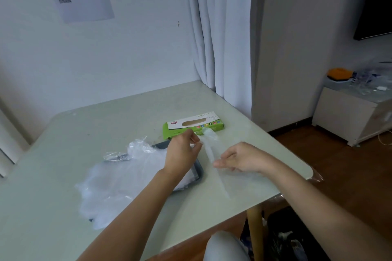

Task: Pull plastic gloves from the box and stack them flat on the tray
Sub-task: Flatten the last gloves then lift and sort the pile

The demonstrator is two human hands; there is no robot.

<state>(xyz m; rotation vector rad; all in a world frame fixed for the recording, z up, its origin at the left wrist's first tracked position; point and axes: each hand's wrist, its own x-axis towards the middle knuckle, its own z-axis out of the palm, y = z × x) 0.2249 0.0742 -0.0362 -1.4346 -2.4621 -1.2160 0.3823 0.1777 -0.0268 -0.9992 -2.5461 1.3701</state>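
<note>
I'm pinching the glove (210,152) in both grips, left hand (182,152) at its 12 o'clock end, right hand (239,159) at 5, stretching it flat | tray (199,174) lying at 9 o'clock for stacking.

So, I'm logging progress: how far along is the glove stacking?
Done: a loose pile of gloves lies on the tray, spilling past its left edge, rumpled rather than flat. In hand: the left hand and right hand hold one clear glove between them, near the green box. Left: laying it down; how many remain in the box cannot be told.

Dim, flat bluish light; soft blur throughout, wide-angle warp at edges.
</note>
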